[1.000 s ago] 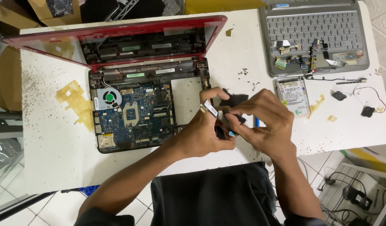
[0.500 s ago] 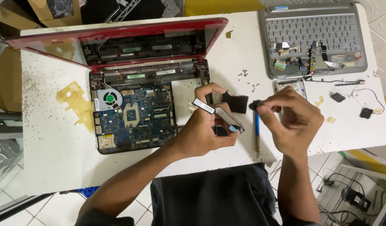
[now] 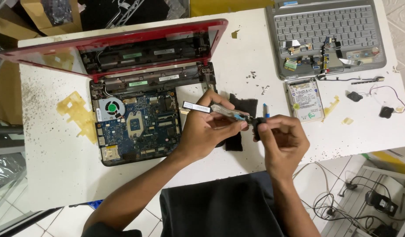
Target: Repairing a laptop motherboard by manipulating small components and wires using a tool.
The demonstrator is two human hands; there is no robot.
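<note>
My left hand [image 3: 207, 127] grips a narrow flat metal strip with a white label end [image 3: 198, 106], held over the table beside the opened red laptop [image 3: 136, 123]. My right hand [image 3: 283, 140] pinches a small dark part [image 3: 258, 122] at the strip's right end, fingers closed on it. A black cloth-like piece [image 3: 242, 105] lies on the table under both hands. The laptop's blue circuit board and round fan [image 3: 110, 108] are exposed. A blue pen-like tool [image 3: 265, 109] lies just behind my right hand.
A removed grey keyboard panel [image 3: 325, 35] with small parts on it lies at the back right. A silver hard drive [image 3: 304, 100] sits below it. Small black parts with wires [image 3: 387, 110], loose screws [image 3: 254, 75] and yellow scraps [image 3: 77, 114] are scattered on the white table [image 3: 53, 175].
My right hand pulled away to the right half a second ago, then came back to the strip's right end. The blue tool now lies on the table behind it.
</note>
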